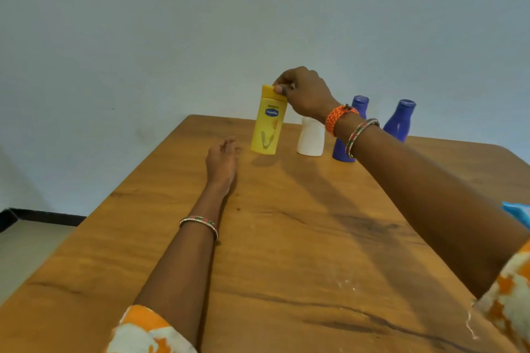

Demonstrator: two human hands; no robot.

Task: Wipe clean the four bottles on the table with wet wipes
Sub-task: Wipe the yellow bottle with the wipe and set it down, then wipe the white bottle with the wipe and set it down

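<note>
Four bottles stood on the wooden table (pixel 286 238): one yellow bottle (pixel 267 123), one white bottle (pixel 311 139) and two blue (the nearer blue bottle (pixel 341 150) partly hidden by a wrist, the farther blue bottle (pixel 399 120) plain). Two hands showed, and one light blue packet (pixel 517 213) at the right edge.

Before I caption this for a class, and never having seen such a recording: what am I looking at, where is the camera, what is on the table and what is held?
There is no machine here: a person works with bare hands. The one picture comes from a camera on their head, looking forward and down. On the wooden table stand four bottles: a yellow bottle, a white bottle and two blue bottles. The right hand pinches the yellow bottle by its cap; it seems tilted or just lifted. The left hand is open beside it, holding nothing. A light blue thing at the right edge is cut off; I cannot tell what it is.
</note>
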